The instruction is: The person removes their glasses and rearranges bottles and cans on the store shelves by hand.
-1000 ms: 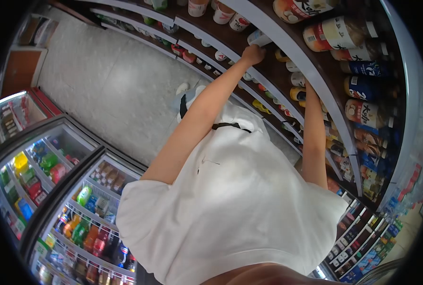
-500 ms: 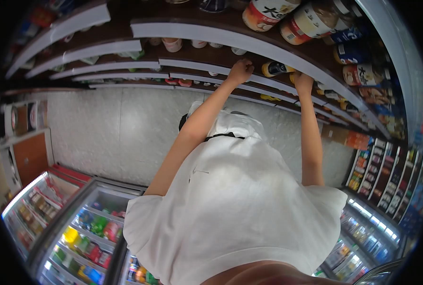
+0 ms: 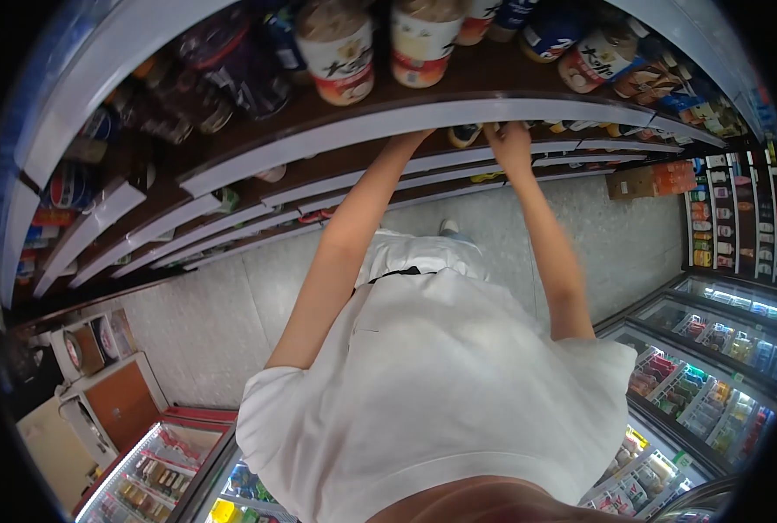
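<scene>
My left hand (image 3: 420, 138) reaches under the front edge of an upper shelf (image 3: 458, 112), which hides most of its fingers; what it touches cannot be seen. To its right, my right hand (image 3: 511, 144) is on the shelf below, fingers bent together at a small yellowish thing I cannot make out. Between the two hands lies a dark bottle with a yellow and white label (image 3: 464, 135), partly covered by the shelf edge. Large bottles with white and orange labels (image 3: 343, 57) stand on the shelf above.
Lower shelves (image 3: 318, 202) hold more packs and bottles. Lit drink coolers (image 3: 711, 375) stand at the lower right, and another (image 3: 157, 471) at the lower left. Cardboard boxes (image 3: 632, 183) sit on the grey floor (image 3: 205, 322) near a far rack (image 3: 724, 218).
The view has turned along the shelves. My left hand has left the white container it touched earlier and gone under the shelf edge. My right hand has come out from behind the edge, nearer the left.
</scene>
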Action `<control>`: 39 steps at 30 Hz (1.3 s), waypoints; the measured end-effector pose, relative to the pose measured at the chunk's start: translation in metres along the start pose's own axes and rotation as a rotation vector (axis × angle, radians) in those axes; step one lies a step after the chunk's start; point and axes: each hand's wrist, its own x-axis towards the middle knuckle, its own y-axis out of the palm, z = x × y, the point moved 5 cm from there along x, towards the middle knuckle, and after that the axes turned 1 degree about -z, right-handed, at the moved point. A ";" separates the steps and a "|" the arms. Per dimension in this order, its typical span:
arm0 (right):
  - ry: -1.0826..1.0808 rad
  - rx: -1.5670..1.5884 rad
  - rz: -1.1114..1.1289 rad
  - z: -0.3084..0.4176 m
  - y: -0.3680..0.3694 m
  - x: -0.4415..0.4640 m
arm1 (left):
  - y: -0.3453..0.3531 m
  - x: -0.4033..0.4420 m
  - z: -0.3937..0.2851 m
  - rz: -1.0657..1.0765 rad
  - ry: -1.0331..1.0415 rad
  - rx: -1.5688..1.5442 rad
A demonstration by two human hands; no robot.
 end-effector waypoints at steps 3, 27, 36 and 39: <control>-0.168 0.038 -0.021 -0.014 0.004 -0.006 | -0.001 0.004 0.006 0.013 0.042 0.003; -0.169 0.249 0.713 -0.099 0.062 -0.004 | -0.020 -0.006 -0.023 0.250 -0.430 0.478; 0.272 0.566 0.666 -0.069 0.112 -0.006 | -0.063 -0.015 -0.071 -0.166 -0.574 0.342; 0.472 0.862 0.702 -0.043 0.123 -0.006 | -0.062 -0.034 -0.090 -0.302 -0.678 0.462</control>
